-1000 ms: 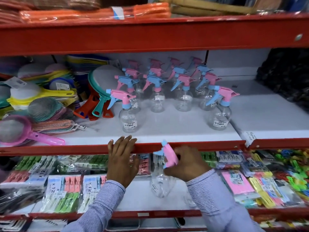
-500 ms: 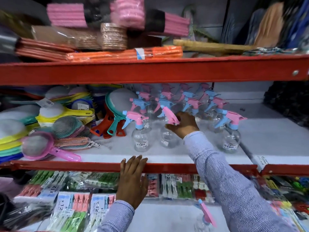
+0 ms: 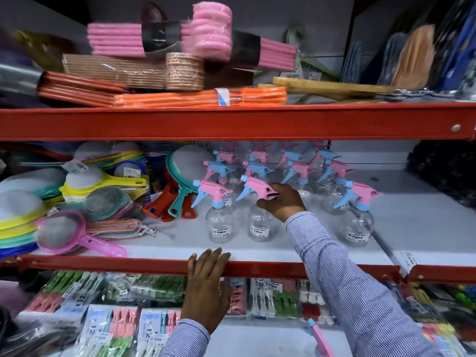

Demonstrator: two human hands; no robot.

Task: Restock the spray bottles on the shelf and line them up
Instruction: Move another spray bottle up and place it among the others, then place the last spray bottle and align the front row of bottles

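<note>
Your right hand [image 3: 282, 202] is stretched forward and up, its arm in a striped sleeve rising from the lower right, the fingers curled and closed around the pink head of a spray bottle [image 3: 260, 215]. Your left hand [image 3: 206, 287] lies flat, palm down, its fingers straight and together, with the fingertips hooked over the red shelf edge [image 3: 103, 264].

spray bottles [image 3: 260, 225] — labels "35.00" | clothespin packs [image 3: 85, 305] — "x12"
</note>
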